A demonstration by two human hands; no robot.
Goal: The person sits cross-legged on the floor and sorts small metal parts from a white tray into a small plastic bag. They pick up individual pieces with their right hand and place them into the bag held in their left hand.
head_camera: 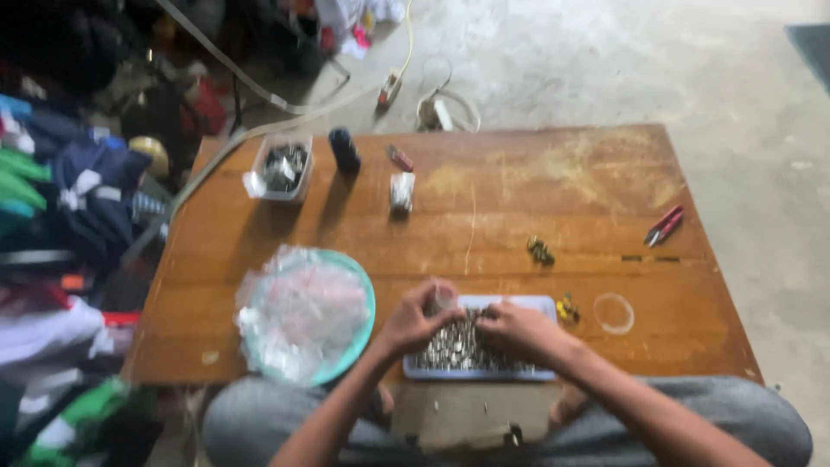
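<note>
A pale rectangular tray (pixel 536 304) full of small silvery metal parts sits at the near edge of a low wooden table (pixel 519 199). My left hand (pixel 417 320) is over the tray's left end and pinches a small clear bag (pixel 443 298). My right hand (pixel 517 330) rests on the heap of parts, fingers curled down into them. The frame is blurred, so what the right fingers hold cannot be made out.
A teal plate (pixel 365 298) piled with clear plastic bags lies left of the tray. A clear tub (pixel 281 169) of metal parts, a dark spool (pixel 344 149), red snips (pixel 663 225), a clear ring (pixel 614 313) and small brass pieces (pixel 541 251) sit on the table. Clothes are heaped at left.
</note>
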